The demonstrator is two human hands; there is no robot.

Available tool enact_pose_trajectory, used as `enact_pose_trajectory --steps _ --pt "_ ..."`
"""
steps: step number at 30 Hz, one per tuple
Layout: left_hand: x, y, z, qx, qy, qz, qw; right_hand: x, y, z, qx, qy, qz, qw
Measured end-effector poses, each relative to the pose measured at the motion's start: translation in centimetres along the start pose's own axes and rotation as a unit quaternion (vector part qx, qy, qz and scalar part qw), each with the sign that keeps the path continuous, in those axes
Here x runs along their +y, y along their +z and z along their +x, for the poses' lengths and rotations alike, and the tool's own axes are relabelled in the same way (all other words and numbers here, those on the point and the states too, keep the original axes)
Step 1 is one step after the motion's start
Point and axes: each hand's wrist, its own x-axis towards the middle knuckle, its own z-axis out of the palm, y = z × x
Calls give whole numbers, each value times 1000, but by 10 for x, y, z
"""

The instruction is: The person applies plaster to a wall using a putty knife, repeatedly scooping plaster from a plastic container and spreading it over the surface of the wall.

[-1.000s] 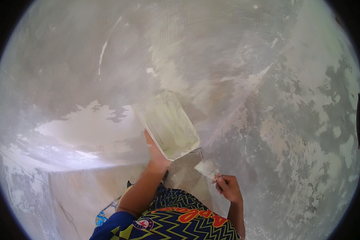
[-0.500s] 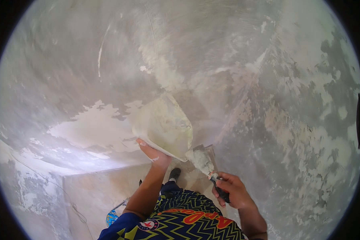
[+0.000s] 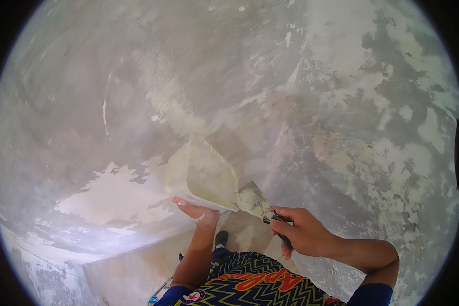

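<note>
A pale cream plastic tub point(image 3: 178, 176), its mouth facing right, rests on my left hand point(image 3: 197, 209). The fingers support it from below and are mostly hidden by its wall. Smears of whitish plaster coat the tub's inside. My right hand point(image 3: 304, 232) is closed around the dark handle of a putty knife point(image 3: 253, 200). Wet-looking plaster clings to its blade, which lies close to the tub's lower right corner; whether the two touch, I cannot tell.
Ahead rises a grey wall point(image 3: 112, 66) with patchy white plaster point(image 3: 107, 196). Another patched wall point(image 3: 382, 168) stands on the right. Below are the brown floor point(image 3: 250, 229) and my shoe point(image 3: 222, 238). A bluish object point(image 3: 155, 300) shows partly at the lower edge.
My right hand has turned the putty knife over, with the forearm now reaching in more from the right. The tub is tilted so more of its inside shows. The whole view has shifted.
</note>
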Motion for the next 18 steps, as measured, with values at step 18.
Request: enact_pose_trajectory --steps 18 --pt "7 9 1 36 -243 -185 952 46 8 80 177 -291 -164 926"
